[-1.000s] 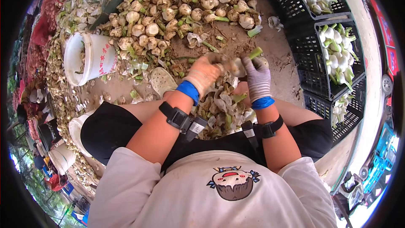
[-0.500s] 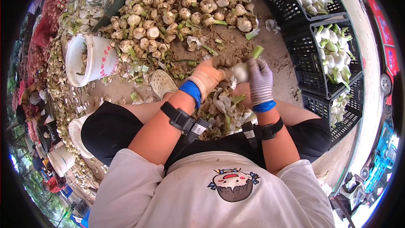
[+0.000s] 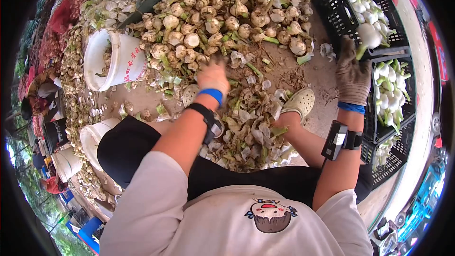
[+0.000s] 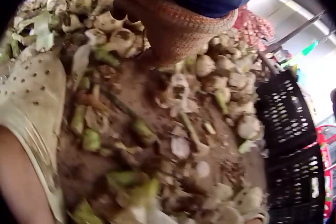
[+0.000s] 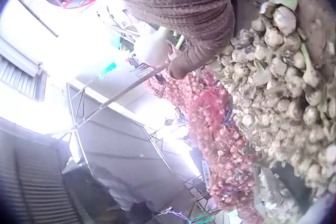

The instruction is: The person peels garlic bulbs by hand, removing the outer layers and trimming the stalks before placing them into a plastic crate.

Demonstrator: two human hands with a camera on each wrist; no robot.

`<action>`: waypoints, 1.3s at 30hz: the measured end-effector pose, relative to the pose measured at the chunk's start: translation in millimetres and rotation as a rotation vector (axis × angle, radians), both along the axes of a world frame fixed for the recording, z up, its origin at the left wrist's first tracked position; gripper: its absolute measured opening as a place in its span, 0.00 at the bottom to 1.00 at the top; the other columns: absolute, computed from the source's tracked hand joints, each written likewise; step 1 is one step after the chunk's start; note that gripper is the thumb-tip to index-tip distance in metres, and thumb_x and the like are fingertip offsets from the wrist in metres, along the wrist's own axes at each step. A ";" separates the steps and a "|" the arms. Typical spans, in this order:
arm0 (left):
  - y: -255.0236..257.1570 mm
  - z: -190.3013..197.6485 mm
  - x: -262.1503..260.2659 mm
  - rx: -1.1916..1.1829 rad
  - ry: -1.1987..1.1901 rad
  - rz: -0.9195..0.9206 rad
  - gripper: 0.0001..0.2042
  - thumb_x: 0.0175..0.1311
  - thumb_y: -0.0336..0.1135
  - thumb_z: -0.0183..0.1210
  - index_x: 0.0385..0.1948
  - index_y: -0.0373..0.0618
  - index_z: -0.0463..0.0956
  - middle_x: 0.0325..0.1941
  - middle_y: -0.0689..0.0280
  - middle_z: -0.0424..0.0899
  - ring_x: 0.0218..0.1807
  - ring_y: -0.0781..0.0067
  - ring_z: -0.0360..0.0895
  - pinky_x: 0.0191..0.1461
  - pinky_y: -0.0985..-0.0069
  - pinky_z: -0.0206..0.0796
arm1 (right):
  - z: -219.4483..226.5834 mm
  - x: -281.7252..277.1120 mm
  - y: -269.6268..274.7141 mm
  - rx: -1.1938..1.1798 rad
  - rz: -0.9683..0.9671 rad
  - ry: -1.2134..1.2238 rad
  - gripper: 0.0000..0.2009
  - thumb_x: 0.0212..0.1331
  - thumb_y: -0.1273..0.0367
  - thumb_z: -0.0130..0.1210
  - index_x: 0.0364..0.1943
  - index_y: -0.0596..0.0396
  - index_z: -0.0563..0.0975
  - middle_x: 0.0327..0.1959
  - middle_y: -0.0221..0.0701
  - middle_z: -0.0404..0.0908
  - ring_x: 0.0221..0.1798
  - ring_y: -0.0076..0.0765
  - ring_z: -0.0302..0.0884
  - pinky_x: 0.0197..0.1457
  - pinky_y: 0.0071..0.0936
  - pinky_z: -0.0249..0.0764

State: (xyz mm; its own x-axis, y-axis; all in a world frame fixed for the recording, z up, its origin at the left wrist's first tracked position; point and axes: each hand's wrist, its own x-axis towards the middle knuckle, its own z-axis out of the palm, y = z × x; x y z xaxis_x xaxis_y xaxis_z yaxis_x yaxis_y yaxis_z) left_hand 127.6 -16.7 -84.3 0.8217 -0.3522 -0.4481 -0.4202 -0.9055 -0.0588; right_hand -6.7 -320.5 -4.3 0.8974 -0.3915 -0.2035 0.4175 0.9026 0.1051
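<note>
My right hand (image 3: 353,76), in a striped knit glove, holds a peeled white garlic bulb (image 3: 368,36) by its green stem over the near side of the upper black crate (image 3: 327,7). In the right wrist view the bulb (image 5: 152,48) shows pale beside the gloved thumb (image 5: 184,66). My left hand (image 3: 213,76), gloved and blurred, reaches toward the near edge of the heap of unpeeled garlic (image 3: 192,40). Its fingers stretch forward with no bulb visible in them. In the left wrist view its fingertips are hidden behind the glove (image 4: 173,35).
Another black crate of cleaned bulbs (image 3: 389,95) stands close on the right, with a third one nearer me. Peeled skins and cut stems (image 3: 251,128) lie between my feet. A white bucket (image 3: 118,61) leans at the left, beside the garlic heap.
Both hands worked together on one bulb in front of me. Now they are apart: the right has carried the bulb right to the crate, the left has moved left toward the heap.
</note>
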 end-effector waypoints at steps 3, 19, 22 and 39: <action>26.4 -38.0 52.0 0.098 -0.094 -0.035 0.24 0.53 0.32 0.56 0.54 0.49 0.64 0.56 0.60 0.66 0.55 0.57 0.67 0.53 0.64 0.67 | -13.8 9.1 25.2 -0.254 0.035 0.151 0.22 0.62 0.54 0.42 0.47 0.61 0.70 0.49 0.46 0.73 0.52 0.44 0.72 0.52 0.36 0.73; -16.6 -55.6 -35.8 -0.853 0.799 0.306 0.31 0.51 0.38 0.62 0.58 0.45 0.60 0.41 0.58 0.79 0.41 0.63 0.77 0.45 0.73 0.69 | -48.9 -10.0 159.0 -2.215 0.404 0.982 0.30 0.43 0.61 0.61 0.54 0.54 0.65 0.49 0.47 0.70 0.49 0.53 0.71 0.51 0.39 0.70; -39.6 71.5 -46.5 -0.867 0.847 0.518 0.26 0.51 0.37 0.62 0.53 0.41 0.66 0.37 0.59 0.80 0.36 0.68 0.75 0.41 0.75 0.68 | -22.1 -23.8 157.6 -2.284 0.527 0.952 0.30 0.42 0.61 0.61 0.53 0.55 0.66 0.48 0.47 0.70 0.48 0.52 0.72 0.50 0.40 0.70; -8.7 83.2 -79.8 -0.961 0.882 0.317 0.22 0.49 0.38 0.65 0.45 0.36 0.73 0.37 0.62 0.80 0.37 0.74 0.75 0.43 0.78 0.67 | -6.0 -68.0 166.0 -1.630 0.389 0.537 0.32 0.45 0.68 0.57 0.57 0.62 0.60 0.48 0.48 0.71 0.50 0.46 0.71 0.55 0.30 0.68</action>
